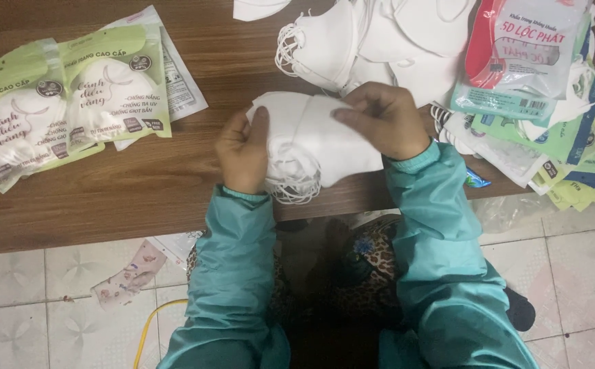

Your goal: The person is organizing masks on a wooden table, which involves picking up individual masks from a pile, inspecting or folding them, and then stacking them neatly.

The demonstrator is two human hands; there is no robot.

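Note:
Both my hands hold a small stack of white face masks [314,143] over the near edge of a low wooden table [140,184]. My left hand [243,152] grips the stack's left side, thumb on top. My right hand [383,117] pinches the top mask's upper edge from the right. White ear loops [291,188] dangle below the stack. My sleeves are teal.
A loose pile of white masks [372,41] lies at the table's far middle. Green packed mask bags [65,102] sit at the left. A heap of empty printed bags [543,102] covers the right end. Scrap paper [130,273] and a yellow cord [150,321] lie on the tiled floor.

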